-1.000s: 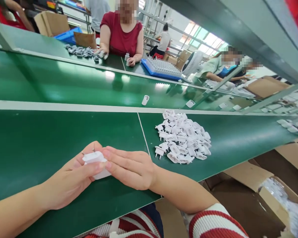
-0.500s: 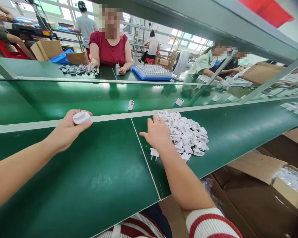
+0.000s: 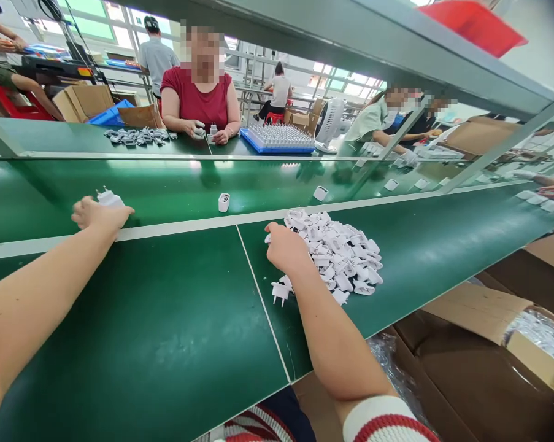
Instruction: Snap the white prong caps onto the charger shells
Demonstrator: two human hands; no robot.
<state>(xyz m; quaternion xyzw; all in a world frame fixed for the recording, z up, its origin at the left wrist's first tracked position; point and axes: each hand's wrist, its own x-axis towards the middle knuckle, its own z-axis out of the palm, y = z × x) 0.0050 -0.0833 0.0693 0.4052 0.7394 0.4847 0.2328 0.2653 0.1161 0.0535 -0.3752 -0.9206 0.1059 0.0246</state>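
Observation:
My left hand point(image 3: 99, 216) reaches far out to the moving green belt point(image 3: 166, 184) and rests by a white charger point(image 3: 108, 197) with its prongs up; the fingers sit around its near side. My right hand point(image 3: 286, 247) is curled into the left edge of a pile of white plug parts point(image 3: 338, 255) on the near green table point(image 3: 166, 319). What its fingers pinch is hidden. One loose plug part point(image 3: 279, 292) lies just beside my right wrist.
Two more white chargers point(image 3: 224, 202) ride the belt. Across it a person in a red shirt point(image 3: 196, 101) handles parts beside a blue tray point(image 3: 277, 140) and a fan point(image 3: 328, 124). Open cardboard boxes point(image 3: 488, 362) stand at my lower right.
My hands parted: the left carried the assembled charger from in front of me out to the belt at far left, and the right went to the pile of plug parts and closed into it.

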